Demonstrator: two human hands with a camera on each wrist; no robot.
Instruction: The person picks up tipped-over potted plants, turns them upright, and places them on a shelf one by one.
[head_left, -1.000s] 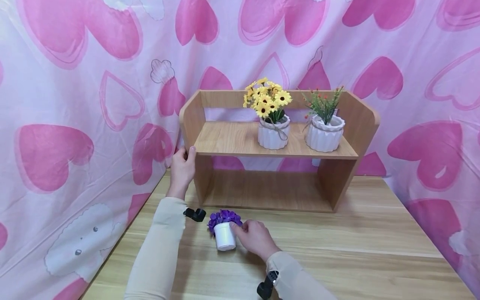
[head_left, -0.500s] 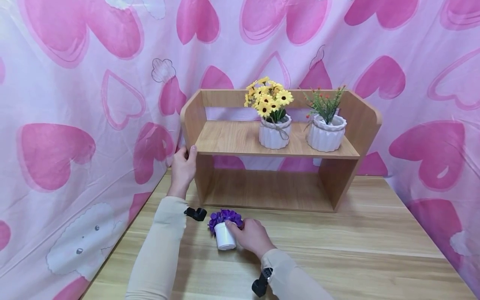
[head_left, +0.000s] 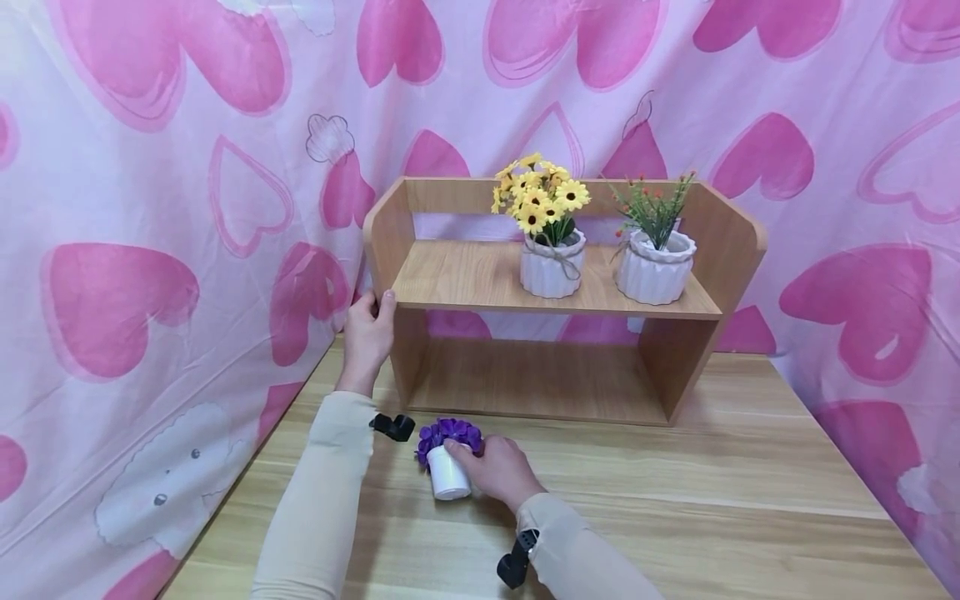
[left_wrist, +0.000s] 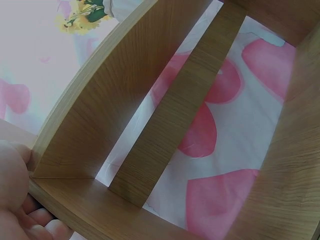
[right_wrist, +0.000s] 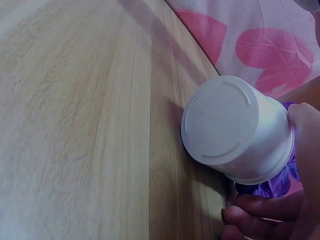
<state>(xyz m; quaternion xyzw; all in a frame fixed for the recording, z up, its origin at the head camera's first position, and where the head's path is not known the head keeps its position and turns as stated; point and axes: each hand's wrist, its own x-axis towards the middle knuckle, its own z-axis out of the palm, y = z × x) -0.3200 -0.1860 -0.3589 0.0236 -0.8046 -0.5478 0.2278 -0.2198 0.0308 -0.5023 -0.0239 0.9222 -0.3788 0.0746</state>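
A small white pot (head_left: 447, 477) with purple flowers (head_left: 454, 431) lies tipped over on the table, its flowers away from me. My right hand (head_left: 506, 473) grips it near the rim, thumb on top and fingers on the far right side. In the right wrist view the pot's round base (right_wrist: 220, 120) faces the camera, and the fingers curl under the flowers. My left hand (head_left: 367, 343) holds the left side panel of a two-tier wooden shelf (head_left: 450, 275), its thumb near the end of the middle board. The left wrist view shows its fingers curled beneath the panel's edge.
On the upper board stand a white pot of yellow flowers (head_left: 551, 271) and a white pot with red-tipped greenery (head_left: 655, 271). The shelf stands at the back of the wooden table (head_left: 675, 500). A pink heart-patterned curtain (head_left: 225, 167) hangs behind and at both sides.
My right hand has moved slightly left, and its thumb has slid from the pot's right edge onto its upper side. The left hand and the shelf stay in place.
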